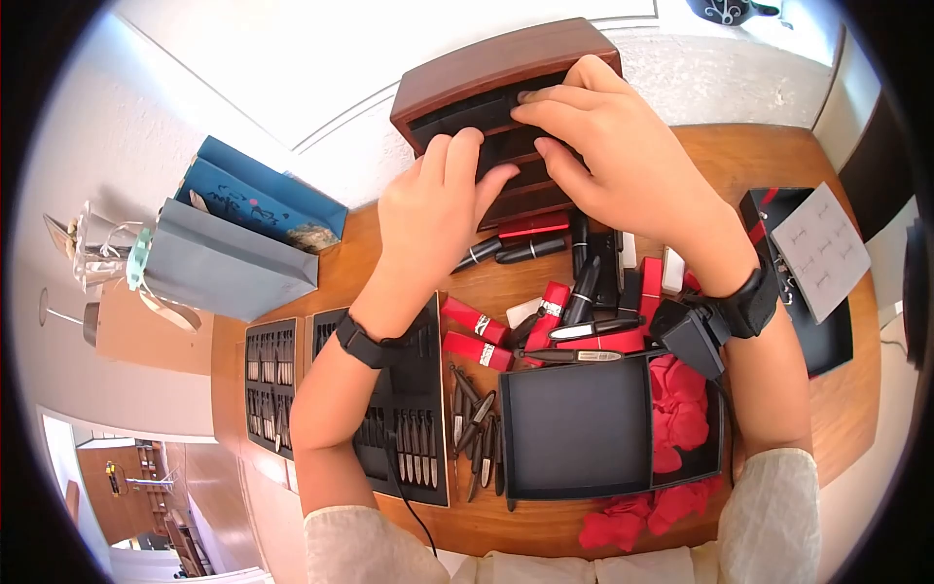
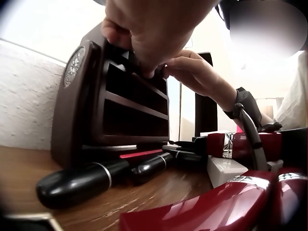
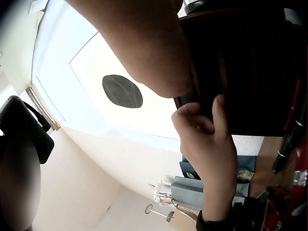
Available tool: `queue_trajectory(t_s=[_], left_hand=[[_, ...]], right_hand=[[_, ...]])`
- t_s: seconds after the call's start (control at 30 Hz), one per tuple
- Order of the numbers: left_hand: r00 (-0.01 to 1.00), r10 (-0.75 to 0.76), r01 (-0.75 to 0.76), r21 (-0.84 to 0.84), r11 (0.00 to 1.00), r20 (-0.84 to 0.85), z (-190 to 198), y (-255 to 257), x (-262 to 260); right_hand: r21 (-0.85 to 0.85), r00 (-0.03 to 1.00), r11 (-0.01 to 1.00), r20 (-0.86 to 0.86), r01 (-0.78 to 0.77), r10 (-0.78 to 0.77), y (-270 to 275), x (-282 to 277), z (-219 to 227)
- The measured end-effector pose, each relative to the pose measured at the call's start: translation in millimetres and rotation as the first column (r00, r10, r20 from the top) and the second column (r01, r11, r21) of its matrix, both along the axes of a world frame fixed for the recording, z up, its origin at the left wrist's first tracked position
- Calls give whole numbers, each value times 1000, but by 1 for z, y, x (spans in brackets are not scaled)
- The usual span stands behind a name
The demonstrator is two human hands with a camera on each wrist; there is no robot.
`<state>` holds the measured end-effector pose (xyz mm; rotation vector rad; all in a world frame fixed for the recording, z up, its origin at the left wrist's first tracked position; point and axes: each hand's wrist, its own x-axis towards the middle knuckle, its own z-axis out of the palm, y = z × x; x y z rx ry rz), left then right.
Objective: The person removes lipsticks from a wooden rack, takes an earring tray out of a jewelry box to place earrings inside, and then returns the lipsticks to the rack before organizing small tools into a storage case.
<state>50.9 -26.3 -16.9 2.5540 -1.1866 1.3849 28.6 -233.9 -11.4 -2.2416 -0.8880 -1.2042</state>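
A brown wooden rack (image 1: 506,60) with several open compartments stands at the back; its side and shelves also show in the left wrist view (image 2: 137,103). At its top compartment is a dark flat insert (image 1: 465,119). My left hand (image 1: 428,209) pinches the insert's lower left edge, fingers bent over it and thumb lower. My right hand (image 1: 618,146) holds its right end with the fingertips, thumb apart below. In the right wrist view, the left hand (image 3: 207,139) is at the rack's dark front. The insert's far side is hidden.
Black and red lipstick tubes (image 1: 584,292) and red boxes (image 1: 477,350) lie before the rack. Nearer are an open black box (image 1: 579,428), red petals (image 1: 681,409) and trays of small tubes (image 1: 418,448). Gift bags (image 1: 233,258) stand left; another box (image 1: 827,346) sits right.
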Motion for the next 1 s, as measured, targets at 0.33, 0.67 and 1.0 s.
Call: queue_trajectory(t_s=[0.33, 0.67, 1.0], left_hand=[[977, -117, 78, 211, 974, 179, -5, 17, 6], [951, -154, 79, 270, 959, 268, -3, 14, 7], [970, -138, 87, 243, 966, 201, -8, 20, 7]], right_hand=[[-16, 1000, 1000, 23, 18, -17, 1, 0, 0], [-5, 1000, 1000, 25, 17, -17, 1, 0, 0], [-54, 999, 998, -51, -17, 14, 0, -6, 5]])
